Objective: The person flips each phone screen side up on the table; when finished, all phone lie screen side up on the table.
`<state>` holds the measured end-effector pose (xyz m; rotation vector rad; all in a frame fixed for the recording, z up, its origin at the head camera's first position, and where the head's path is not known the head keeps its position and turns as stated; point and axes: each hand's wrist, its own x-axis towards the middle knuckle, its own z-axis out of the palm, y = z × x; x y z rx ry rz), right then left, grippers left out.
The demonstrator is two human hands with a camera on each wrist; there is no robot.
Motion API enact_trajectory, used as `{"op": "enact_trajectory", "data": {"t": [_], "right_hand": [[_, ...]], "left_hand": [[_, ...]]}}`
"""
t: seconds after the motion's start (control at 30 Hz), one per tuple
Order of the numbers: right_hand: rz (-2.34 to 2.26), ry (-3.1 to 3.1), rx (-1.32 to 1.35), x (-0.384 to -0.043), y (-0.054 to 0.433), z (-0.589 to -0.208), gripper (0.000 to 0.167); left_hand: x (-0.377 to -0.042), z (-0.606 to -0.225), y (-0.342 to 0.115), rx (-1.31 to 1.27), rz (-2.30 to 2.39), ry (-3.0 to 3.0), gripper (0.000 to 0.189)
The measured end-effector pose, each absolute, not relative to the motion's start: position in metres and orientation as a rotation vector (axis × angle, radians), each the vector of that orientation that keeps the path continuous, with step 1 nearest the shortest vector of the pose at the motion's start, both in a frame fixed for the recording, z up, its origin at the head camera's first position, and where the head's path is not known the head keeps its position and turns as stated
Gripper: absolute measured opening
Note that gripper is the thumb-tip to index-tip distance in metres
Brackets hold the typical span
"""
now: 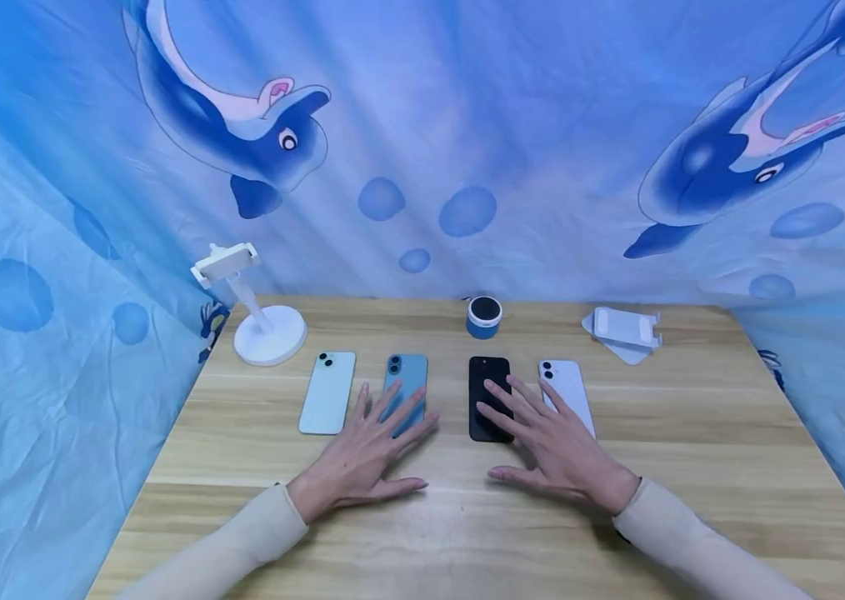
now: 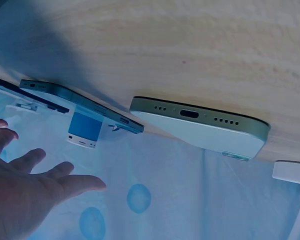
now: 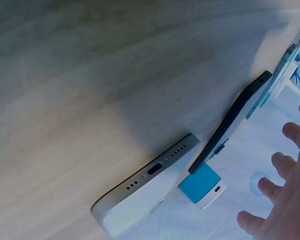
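Note:
Four smartphones would be several: a pale mint smartphone, a teal smartphone, a black smartphone and a white smartphone lie back up in a row. My left hand, fingers spread, hovers over the lower part of the teal one. In the left wrist view its fingers stand apart from the mint smartphone. My right hand, also spread, overlaps the black and white smartphones in the head view. The right wrist view shows its fingers apart from the white smartphone. Neither hand holds anything.
A white phone stand rises at the table's back left. A small blue and white round speaker sits at the back middle, a folded white stand at the back right. Blue dolphin-print cloth hangs behind the wooden table.

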<state>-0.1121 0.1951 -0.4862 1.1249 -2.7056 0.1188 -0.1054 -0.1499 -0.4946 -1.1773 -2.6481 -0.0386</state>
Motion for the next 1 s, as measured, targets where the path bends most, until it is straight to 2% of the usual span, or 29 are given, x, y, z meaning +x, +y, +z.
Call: {"op": "enact_trajectory", "data": {"t": [0.5, 1.0], "right_hand": [[0.170, -2.613, 1.179, -0.124, 0.177, -0.478, 0.086], [0.296, -2.693, 1.218, -0.140, 0.148, -0.476, 0.073]], "left_hand": [[-0.104, -0.492, -0.157, -1.115, -0.033, -2.646, 0.083], [-0.098, -0.489, -0.178, -0.871, -0.163, -2.799, 0.078]]}}
